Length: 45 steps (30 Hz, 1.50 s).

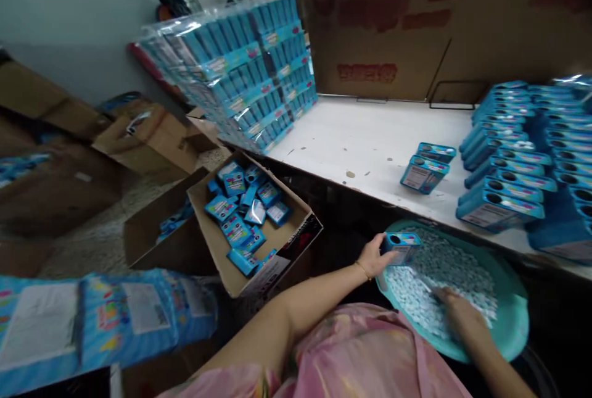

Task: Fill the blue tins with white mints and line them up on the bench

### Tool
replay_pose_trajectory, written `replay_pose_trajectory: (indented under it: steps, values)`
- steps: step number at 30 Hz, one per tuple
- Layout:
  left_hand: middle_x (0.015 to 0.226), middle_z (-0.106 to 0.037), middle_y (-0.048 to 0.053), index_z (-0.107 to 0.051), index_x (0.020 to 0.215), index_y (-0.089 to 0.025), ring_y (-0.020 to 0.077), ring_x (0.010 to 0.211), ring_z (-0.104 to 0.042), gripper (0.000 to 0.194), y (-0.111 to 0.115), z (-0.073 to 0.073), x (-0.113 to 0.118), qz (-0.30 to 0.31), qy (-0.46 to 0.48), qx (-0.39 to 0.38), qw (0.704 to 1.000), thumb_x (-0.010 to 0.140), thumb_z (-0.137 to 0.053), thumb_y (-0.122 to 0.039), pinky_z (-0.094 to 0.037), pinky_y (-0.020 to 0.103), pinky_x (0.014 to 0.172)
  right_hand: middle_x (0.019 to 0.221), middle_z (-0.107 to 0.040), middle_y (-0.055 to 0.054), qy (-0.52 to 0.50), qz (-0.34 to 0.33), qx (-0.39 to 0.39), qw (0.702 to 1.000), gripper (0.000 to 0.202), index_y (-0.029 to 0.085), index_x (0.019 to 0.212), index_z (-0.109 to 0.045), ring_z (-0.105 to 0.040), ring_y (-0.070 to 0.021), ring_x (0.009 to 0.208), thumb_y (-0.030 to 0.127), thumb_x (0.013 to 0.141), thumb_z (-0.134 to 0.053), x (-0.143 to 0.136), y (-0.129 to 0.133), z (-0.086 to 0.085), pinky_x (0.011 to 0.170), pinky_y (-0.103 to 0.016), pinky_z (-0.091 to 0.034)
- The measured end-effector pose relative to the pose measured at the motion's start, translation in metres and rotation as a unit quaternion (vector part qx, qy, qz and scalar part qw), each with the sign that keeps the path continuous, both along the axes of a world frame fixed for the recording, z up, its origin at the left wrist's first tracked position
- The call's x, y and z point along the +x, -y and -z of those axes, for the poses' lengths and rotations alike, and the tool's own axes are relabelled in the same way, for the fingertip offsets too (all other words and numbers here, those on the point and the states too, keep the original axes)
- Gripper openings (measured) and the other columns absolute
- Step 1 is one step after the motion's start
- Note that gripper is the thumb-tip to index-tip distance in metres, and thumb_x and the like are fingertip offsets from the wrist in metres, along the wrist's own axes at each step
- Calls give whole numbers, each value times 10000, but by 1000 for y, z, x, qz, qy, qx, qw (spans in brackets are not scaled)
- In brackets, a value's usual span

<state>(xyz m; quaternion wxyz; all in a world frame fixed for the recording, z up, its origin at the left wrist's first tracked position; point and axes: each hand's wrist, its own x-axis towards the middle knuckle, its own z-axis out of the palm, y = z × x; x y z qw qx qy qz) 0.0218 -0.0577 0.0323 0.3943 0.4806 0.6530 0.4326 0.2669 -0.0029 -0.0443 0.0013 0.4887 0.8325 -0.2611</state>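
My left hand (371,257) is closed around a small blue box (403,246) with a dark round opening on its top. The box is upright over the left rim of a turquoise basin (514,318). Many small pale pieces (467,268) fill the basin. Low over these pieces, my right hand (457,311) is closed on a blurred, pale scoop-like tool (423,281). The tip of the tool points left, toward the box, among the pieces.
On the white table (342,139), two blue boxes (423,173) stand near rows of similar boxes (502,200). Behind is a wrapped stack of boxes (250,71) beside a large cardboard panel (370,28). An open carton (296,225) of blue boxes lies left of my arm.
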Motion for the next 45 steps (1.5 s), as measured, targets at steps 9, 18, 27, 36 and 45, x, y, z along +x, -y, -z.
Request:
replay_pose_trajectory:
  steps: [9,18,27,36,45]
  values:
    - [942,-602,58,-504,1036,-206,198,855,-567,352,-4,5,7,-17,44,40,998,701,-567,-290,-477,330,762,832,-676,-88,-70,-31,-132,988,379,180,812,-708,-609,-240,826,295,618,-403,-4,6,4,741,-318,-463]
    - [975,-565,62,-481,1031,-154,187,905,-524,351,-2,1,-1,11,62,73,995,705,-549,-264,-414,346,850,770,-647,-75,-127,24,-97,987,353,173,845,-695,-573,-196,730,347,676,-439,21,-3,-113,686,-299,-446]
    - [1032,-554,60,-478,1050,-184,181,977,-511,333,-13,14,21,128,-93,120,980,724,-511,-243,-393,341,880,898,-630,-41,136,-21,36,990,364,248,930,-652,-565,-168,853,103,732,-384,-19,-2,-197,674,-235,-403]
    - [1044,-545,79,-481,1050,-165,190,996,-501,330,-16,20,28,145,-135,125,972,724,-492,-216,-390,347,892,865,-614,-136,266,-72,83,958,293,150,888,-616,-586,-220,826,122,793,-341,-60,7,-222,648,-296,-435]
    - [978,-568,51,-463,1058,-174,177,897,-544,378,-10,27,1,35,-46,91,994,720,-520,-333,-424,321,821,1019,-577,-77,226,58,-2,972,357,228,1004,-592,-541,-184,929,98,799,-330,-1,-8,-134,706,-252,-401]
